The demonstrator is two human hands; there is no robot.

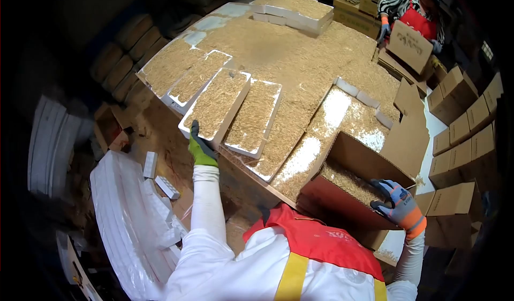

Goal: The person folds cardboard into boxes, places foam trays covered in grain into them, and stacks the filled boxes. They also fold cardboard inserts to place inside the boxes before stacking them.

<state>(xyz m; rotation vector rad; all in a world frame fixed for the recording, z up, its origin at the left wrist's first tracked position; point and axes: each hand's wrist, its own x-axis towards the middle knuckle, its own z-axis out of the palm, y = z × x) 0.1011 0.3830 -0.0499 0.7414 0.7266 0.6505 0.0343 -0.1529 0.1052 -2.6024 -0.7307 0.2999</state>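
My left hand (pixel 202 147), in a green and dark glove, grips the near end of a white foam tray (pixel 215 103) filled with brown shavings. That tray lies slightly tilted between two other filled trays, one on its left (pixel 201 76) and one on its right (pixel 256 116). My right hand (pixel 397 202), in a grey-blue and orange glove, is at the near right edge of an open cardboard box (pixel 342 194), its fingers bent over the rim. Shavings (pixel 350 183) lie inside the box. The fingertips partly disappear against the dark rim.
Shavings cover the large table (pixel 300 60); a white block stack (pixel 292 20) stands at its back. Across it, a co-worker (pixel 415 20) holds a cardboard piece (pixel 409 46). Cartons (pixel 460 135) line the right side. Wrapped white foam sheets (pixel 126 215) stand at the lower left.
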